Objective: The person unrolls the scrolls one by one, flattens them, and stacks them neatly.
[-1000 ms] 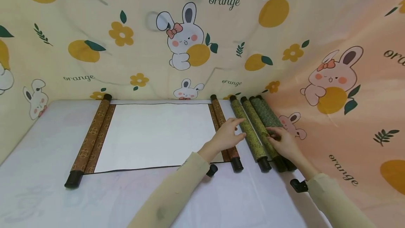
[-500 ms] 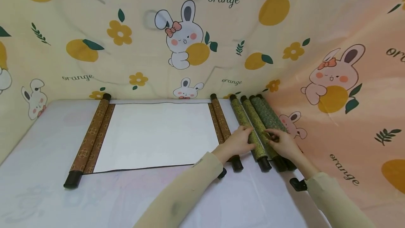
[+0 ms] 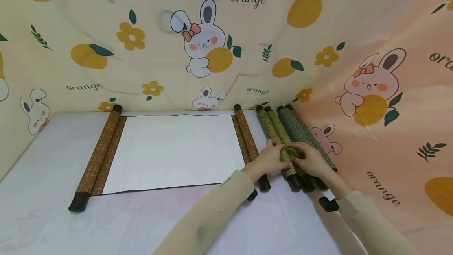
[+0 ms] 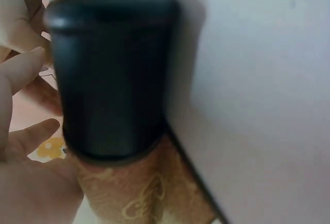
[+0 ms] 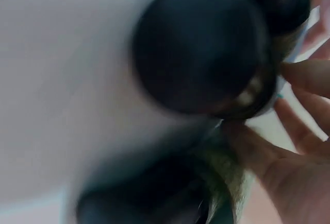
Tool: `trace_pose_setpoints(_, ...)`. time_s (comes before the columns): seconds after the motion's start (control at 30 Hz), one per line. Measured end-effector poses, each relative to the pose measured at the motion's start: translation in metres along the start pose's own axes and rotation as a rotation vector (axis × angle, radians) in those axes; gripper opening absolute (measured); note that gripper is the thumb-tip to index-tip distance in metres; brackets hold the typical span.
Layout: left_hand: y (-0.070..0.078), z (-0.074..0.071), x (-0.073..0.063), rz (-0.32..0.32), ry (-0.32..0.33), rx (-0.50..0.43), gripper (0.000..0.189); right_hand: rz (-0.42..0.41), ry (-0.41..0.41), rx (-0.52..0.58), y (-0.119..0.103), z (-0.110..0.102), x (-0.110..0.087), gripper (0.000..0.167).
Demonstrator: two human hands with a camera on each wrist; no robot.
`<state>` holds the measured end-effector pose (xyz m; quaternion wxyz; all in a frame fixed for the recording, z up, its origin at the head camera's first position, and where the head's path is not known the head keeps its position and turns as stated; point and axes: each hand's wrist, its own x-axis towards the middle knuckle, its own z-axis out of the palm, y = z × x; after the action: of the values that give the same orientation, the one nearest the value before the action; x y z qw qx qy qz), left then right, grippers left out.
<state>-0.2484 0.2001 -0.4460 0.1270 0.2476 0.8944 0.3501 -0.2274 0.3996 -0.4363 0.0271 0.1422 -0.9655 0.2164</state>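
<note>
A yellow-green patterned scroll with black end knobs lies on the table's right side. Its left roller [image 3: 267,126] and right roller [image 3: 279,124] stand almost side by side. My left hand [image 3: 267,161] grips the left roller near its front end, thumb on the near side. The right roller is held by my right hand [image 3: 312,161], its fingertips close to the left hand's. From the right wrist, a black end knob [image 5: 198,49] looms beside the right fingers [image 5: 299,126]. A dark green scroll [image 3: 302,131] lies just right of the held one, partly covered by the right hand.
An unrolled scroll with a blank white sheet [image 3: 177,148] spans the table, between brown rollers at the left [image 3: 98,156] and right [image 3: 244,129]. The right one's black knob [image 4: 113,80] fills much of the left wrist view. A rabbit-and-orange printed curtain [image 3: 148,50] stands behind.
My left hand has come right and down onto the left yellow-green roller. My right hand has shifted left with the right roller, narrowing the gap between the two and leaving the dark green scroll behind.
</note>
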Motion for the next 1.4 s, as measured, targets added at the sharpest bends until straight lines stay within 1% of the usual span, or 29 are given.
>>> trace_pose_setpoints(0.1,0.001,0.002,0.000,-0.024,0.005,-0.008,0.072,0.001,-0.008,0.021,-0.001,0.001,0.002,0.045)
trace_pose_setpoints(0.17,0.002,0.004,-0.001,-0.039,0.008,-0.004,0.071,0.016,-0.009,0.038,0.001,0.002,0.001,0.044)
trace_pose_setpoints(0.23,0.003,0.005,-0.001,-0.053,0.011,-0.020,0.070,0.042,-0.018,0.069,0.002,0.003,0.000,0.045)
trace_pose_setpoints(0.37,0.004,0.006,-0.001,-0.088,0.031,-0.120,0.067,0.140,-0.051,0.145,0.000,0.004,-0.002,0.049)
trace_pose_setpoints(0.47,0.006,0.007,0.001,-0.120,0.039,-0.196,0.067,0.188,-0.072,0.146,-0.002,0.003,-0.002,0.052)
trace_pose_setpoints(0.6,0.009,0.009,0.004,-0.158,0.036,-0.225,0.070,0.180,-0.083,0.127,-0.004,0.001,-0.002,0.054)
trace_pose_setpoints(0.7,0.010,0.010,0.005,-0.177,0.034,-0.242,0.072,0.173,-0.080,0.150,-0.005,0.001,-0.002,0.054)
trace_pose_setpoints(0.83,0.010,0.008,0.004,-0.195,0.047,-0.289,0.073,0.166,-0.077,0.175,-0.007,0.001,-0.002,0.053)
trace_pose_setpoints(0.93,0.009,0.007,0.002,-0.191,0.053,-0.307,0.073,0.162,-0.075,0.183,-0.010,0.000,-0.003,0.052)
trace_pose_setpoints(1.13,0.003,0.004,0.002,-0.139,0.037,-0.295,0.073,0.181,-0.065,0.221,-0.016,-0.001,-0.008,0.054)
trace_pose_setpoints(1.27,0.000,0.000,-0.002,-0.095,0.018,-0.298,0.075,0.210,-0.031,0.229,-0.020,-0.001,-0.013,0.057)
trace_pose_setpoints(1.4,-0.001,-0.008,-0.008,-0.056,0.019,-0.322,0.076,0.239,0.011,0.294,-0.028,-0.002,-0.018,0.062)
